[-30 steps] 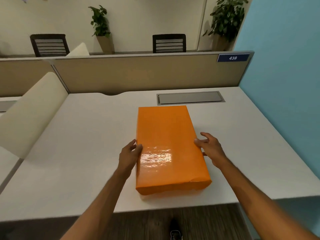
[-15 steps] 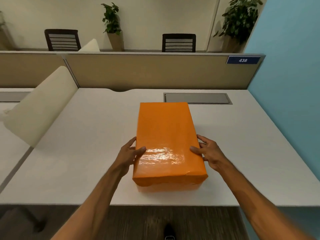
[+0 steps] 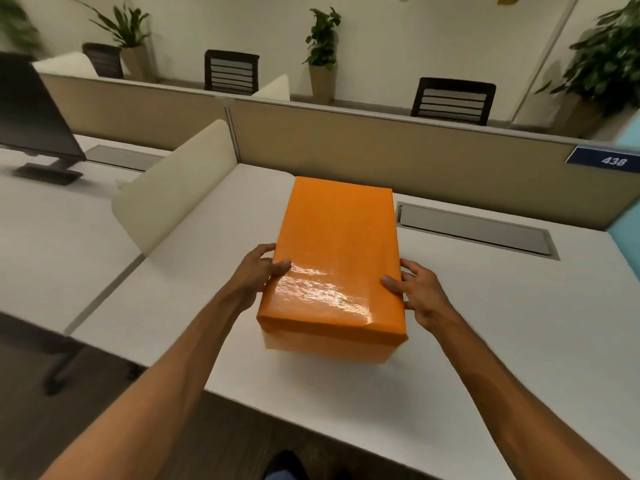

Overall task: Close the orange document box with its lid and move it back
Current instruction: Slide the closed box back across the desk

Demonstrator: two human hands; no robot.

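Head view, left to right: left hand (image 3: 260,271) grips the left side of the orange document box (image 3: 334,261), thumb on the lid (image 3: 337,237); right hand (image 3: 417,292) presses the right side, thumb on top — the box clamped between both. It sits mid-desk (image 3: 519,323), near the front edge. Lid appears fully seated — closing judged done; moving the box back toward the far partition (image 3: 415,150) remains.

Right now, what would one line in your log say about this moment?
stage: lid on, moving back | box: closed, on desk | left hand: gripping left side | right hand: gripping right side | behind box: partition
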